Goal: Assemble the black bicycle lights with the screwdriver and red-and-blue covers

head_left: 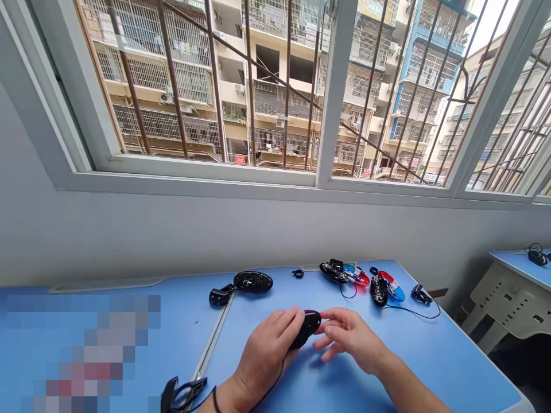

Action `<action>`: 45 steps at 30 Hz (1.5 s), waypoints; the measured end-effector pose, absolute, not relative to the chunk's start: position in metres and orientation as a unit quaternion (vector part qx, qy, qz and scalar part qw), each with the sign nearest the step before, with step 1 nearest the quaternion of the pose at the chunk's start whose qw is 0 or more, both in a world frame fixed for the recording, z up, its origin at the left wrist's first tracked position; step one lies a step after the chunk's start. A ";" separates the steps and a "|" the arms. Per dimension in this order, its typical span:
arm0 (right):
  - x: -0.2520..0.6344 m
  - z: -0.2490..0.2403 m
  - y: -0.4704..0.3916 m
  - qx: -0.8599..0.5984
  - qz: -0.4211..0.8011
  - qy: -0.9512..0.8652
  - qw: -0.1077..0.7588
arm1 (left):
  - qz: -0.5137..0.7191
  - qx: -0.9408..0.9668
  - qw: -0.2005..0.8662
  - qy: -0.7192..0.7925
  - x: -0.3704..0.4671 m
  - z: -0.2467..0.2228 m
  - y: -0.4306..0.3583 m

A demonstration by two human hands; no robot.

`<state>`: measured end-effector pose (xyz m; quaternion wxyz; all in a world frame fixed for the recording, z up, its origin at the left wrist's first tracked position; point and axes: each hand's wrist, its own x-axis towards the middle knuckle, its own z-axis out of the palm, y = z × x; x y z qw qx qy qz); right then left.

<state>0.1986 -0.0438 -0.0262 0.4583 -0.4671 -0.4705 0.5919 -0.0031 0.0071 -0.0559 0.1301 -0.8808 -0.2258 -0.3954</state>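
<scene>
My left hand (pixel 271 350) is wrapped round a black, rounded device (pixel 307 328) above the blue table. One end of the device sticks out past my fingers, and a thin black cord (pixel 275 385) hangs below my palm along the wrist. My right hand (pixel 350 338) is at that exposed end with its fingers apart; the index fingertip is at the device's edge, and I cannot tell whether it touches. Much of the device is hidden by my left fingers.
On the blue table (pixel 413 355) lie a black oval piece with an arm (pixel 252 282), a small black ring (pixel 297 274), and two black, red and blue items (pixel 359 276) (pixel 390 287). A corded black part (pixel 420 294) is rightward. Black-framed glasses-like object (pixel 183 394) sits front left.
</scene>
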 end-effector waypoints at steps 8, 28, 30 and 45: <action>0.197 -0.016 -0.046 -0.419 0.668 -0.384 0.480 | -0.373 -0.865 0.267 -0.202 -0.004 -0.050 -0.001; 0.188 -0.031 -0.045 -0.434 0.631 -0.380 0.519 | -0.392 -0.859 0.239 -0.224 0.001 -0.050 -0.004; 0.188 -0.034 -0.043 -0.443 0.620 -0.385 0.521 | -0.387 -0.872 0.178 -0.241 0.002 -0.051 -0.005; 0.187 -0.028 -0.045 -0.402 0.644 -0.380 0.529 | -0.399 -0.851 -0.163 -0.300 0.003 -0.046 -0.005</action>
